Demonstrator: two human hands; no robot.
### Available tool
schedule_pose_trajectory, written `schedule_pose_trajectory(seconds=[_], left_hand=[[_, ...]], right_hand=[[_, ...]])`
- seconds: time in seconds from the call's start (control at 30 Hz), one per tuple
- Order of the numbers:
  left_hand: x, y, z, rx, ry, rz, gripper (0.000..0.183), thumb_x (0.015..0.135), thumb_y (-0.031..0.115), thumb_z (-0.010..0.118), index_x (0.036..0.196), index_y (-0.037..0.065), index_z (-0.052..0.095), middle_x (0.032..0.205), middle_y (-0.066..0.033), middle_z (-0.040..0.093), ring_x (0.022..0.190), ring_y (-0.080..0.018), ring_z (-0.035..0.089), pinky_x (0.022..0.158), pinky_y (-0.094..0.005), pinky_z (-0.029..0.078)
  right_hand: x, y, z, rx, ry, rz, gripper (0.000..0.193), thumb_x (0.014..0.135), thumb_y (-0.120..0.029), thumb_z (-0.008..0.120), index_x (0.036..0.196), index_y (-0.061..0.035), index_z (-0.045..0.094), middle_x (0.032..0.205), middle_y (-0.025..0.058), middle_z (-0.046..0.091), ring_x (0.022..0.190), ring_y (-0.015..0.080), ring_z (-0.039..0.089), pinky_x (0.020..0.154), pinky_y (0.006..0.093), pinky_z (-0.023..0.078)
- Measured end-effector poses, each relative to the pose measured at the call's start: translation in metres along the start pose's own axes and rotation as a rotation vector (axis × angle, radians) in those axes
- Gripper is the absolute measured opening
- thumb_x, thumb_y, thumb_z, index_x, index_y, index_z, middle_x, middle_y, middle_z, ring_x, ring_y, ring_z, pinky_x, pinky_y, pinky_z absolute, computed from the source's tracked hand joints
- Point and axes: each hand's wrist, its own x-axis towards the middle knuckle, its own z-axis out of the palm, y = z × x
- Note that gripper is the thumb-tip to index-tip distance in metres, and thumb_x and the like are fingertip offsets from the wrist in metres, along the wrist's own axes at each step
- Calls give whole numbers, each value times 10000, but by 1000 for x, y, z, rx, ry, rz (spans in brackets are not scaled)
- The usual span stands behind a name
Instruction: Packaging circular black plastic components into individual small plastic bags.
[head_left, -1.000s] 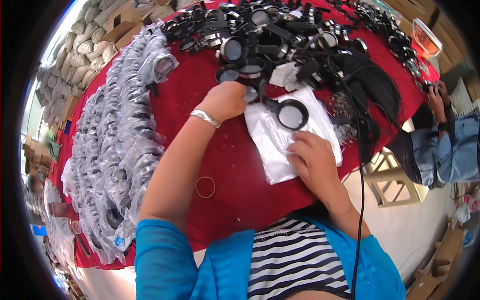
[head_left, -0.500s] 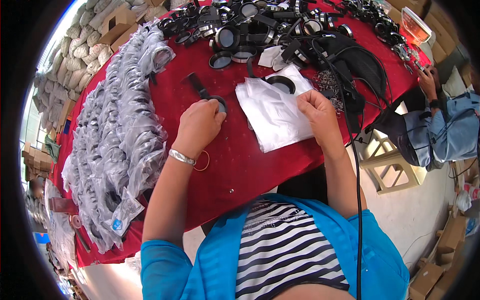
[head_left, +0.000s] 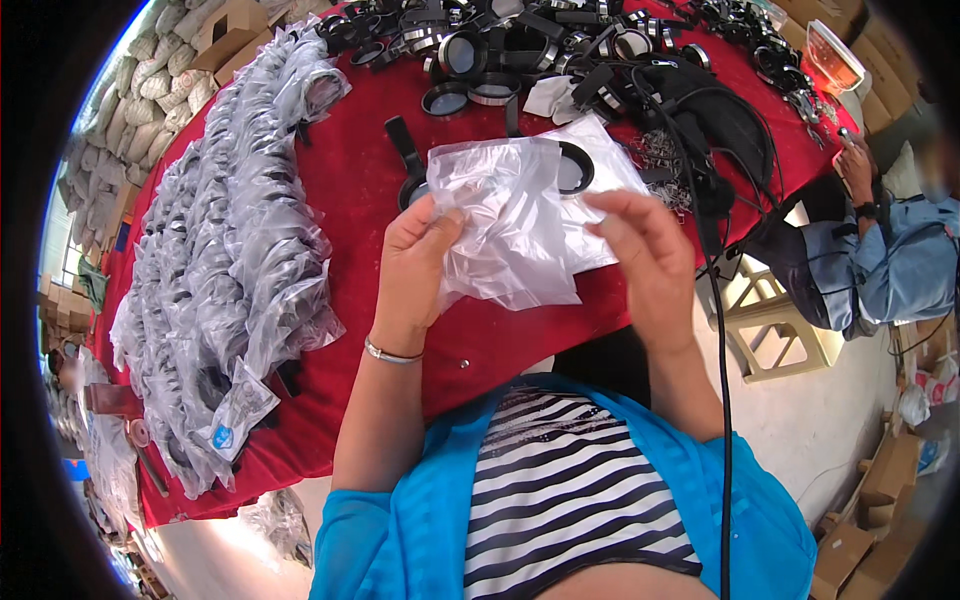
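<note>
One red table (head_left: 330, 190) is spread beyond both hands, and most of the view is filled by it. To the left of the left hand, a long heap of bagged parts (head_left: 215, 260) in clear plastic is laid along the table, running from near the body to the far end. Beyond the hands, at the far side, a pile of black round parts (head_left: 520, 45) is gathered, with black cables (head_left: 730, 130) trailing off to the right of the right hand. Past those cables, well to the right, another person's blue sleeve (head_left: 900, 270) is seen beside a pale stool (head_left: 775, 335).

A clear plastic bag (head_left: 510, 220) is held up between the two hands, above the table. Its left edge is pinched by the left hand (head_left: 420, 265), the thumb and fingers closed on the film. The right hand (head_left: 650, 255) is kept half open just right of the bag, fingers loosely spread; whether the film is touched by its fingertips cannot be told. Just behind the bag, a black ring (head_left: 572, 168) is lain on more plastic. A thin bracelet (head_left: 392, 353) is worn on the left wrist.
</note>
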Motion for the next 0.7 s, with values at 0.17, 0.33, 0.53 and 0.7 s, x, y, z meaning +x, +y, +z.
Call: schedule_pose_trajectory(seconds=[0.17,0.33,0.53,0.7], left_hand=[[-5,6,8,-20,-31,-19,223,920,27,487,1102,-25,604,974,-62,659,808,-103,631,714,-236,512],[0,0,2,302,183,206,144,921,43,524,1030,-8,602,837,10,592,682,-30,513,604,-187,416],[-10,3,12,579,119,338,52,858,33,615,894,19,579,748,29,547,639,-15,466,558,-177,382],[-14,-16,26,670,-186,255,170,797,98,693,829,17,547,654,-19,510,549,-56,440,495,-231,372]], right_hand=[[10,22,-5,275,-117,372,302,886,-98,600,1162,18,566,1031,36,617,941,84,559,834,235,434],[10,27,2,193,-48,251,135,860,-131,663,919,-10,647,801,-9,627,708,43,548,647,195,435],[7,30,12,71,-64,203,115,854,-130,676,833,-24,638,743,-35,604,665,18,508,580,185,406],[4,24,30,149,-93,262,144,858,-166,676,805,-39,634,704,-48,588,637,9,494,559,179,394]])
